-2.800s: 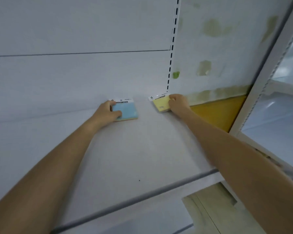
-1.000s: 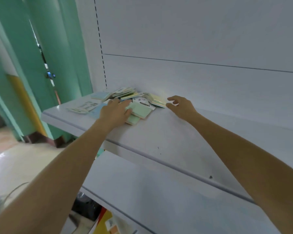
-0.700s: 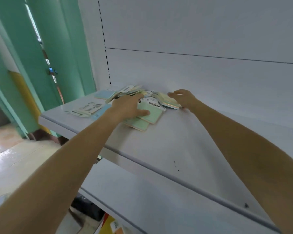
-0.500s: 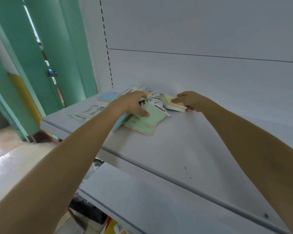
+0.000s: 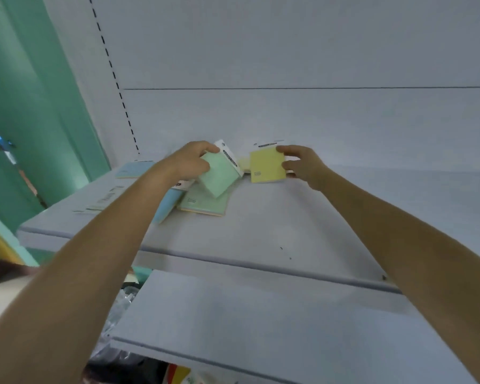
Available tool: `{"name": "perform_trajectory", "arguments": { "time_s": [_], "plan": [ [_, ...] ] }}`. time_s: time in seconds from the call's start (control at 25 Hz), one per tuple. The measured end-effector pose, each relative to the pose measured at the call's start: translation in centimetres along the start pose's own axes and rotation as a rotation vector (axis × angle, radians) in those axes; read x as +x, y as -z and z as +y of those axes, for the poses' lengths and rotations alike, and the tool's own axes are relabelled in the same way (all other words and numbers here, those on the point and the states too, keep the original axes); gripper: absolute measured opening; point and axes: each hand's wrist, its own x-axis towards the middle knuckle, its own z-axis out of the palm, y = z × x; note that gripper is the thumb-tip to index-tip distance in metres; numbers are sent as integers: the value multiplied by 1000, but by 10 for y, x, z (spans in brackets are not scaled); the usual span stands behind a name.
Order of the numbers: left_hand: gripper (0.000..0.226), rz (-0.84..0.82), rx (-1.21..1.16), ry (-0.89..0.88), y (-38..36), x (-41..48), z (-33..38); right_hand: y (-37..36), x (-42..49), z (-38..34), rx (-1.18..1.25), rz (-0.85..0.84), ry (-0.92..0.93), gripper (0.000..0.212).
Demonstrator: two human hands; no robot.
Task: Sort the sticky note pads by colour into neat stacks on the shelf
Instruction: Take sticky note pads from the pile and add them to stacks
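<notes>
left hand (image 5: 190, 162) pinches green pad (image 5: 219, 173), tilted just above pile (image 5: 203, 202) | right hand (image 5: 302, 166) pinches yellow pad (image 5: 266, 166) by its edge, right of pile | tip: the person should grip each pad's full thickness, carry it clear of pile, square edges on shelf (image 5: 261, 225)

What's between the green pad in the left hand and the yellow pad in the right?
Head view: a sliver of another pale yellow pad, on the shelf; rest hidden.
</notes>
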Motion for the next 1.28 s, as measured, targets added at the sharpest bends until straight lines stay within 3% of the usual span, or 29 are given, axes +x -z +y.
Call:
{"name": "perform_trajectory", "arguments": {
  "time_s": [0.16,0.52,1.0,1.28],
  "plan": [
    [52,151,-289,-66,-46,2,30,58,-49,17,-25,208,20,50],
    [55,59,-457,-227,-195,-13,176,242,-163,60,-6,527,-80,53],
    [54,5,-522,-225,-367,-4,350,485,-209,120,-87,657,-114,51],
    [56,103,-540,-189,-364,26,373,496,-171,122,-89,575,-109,53]
  ]
}}
